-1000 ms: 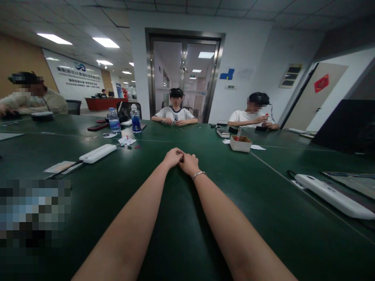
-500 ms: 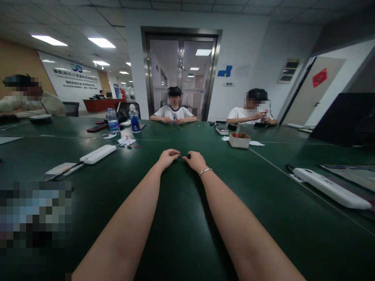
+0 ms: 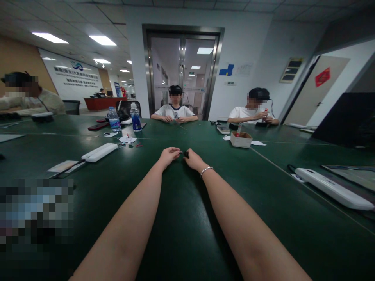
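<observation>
Both my arms reach forward over the dark green table (image 3: pixel 181 218). My left hand (image 3: pixel 170 157) has its fingers pinched on a small piece with a greyish, metallic-looking end (image 3: pixel 181 152) that points right. Close beside it, my right hand (image 3: pixel 194 159) grips a small black piece (image 3: pixel 186 154) between thumb and fingers. A narrow gap seems to separate the two pieces. Both are too small for me to tell their kind. A silver bracelet circles my right wrist.
Left of my hands lies a white elongated device (image 3: pixel 100 152), with two bottles (image 3: pixel 136 117) behind it. An open cardboard box (image 3: pixel 240 140) stands at the right, and another white device (image 3: pixel 334 189) lies nearer. Several co-workers sit around the table; one person (image 3: pixel 175 111) faces me.
My right hand has turned slightly, and the black piece now sits at its fingertips, facing the left hand's piece. More of the metallic end shows. The view has shifted a little.
</observation>
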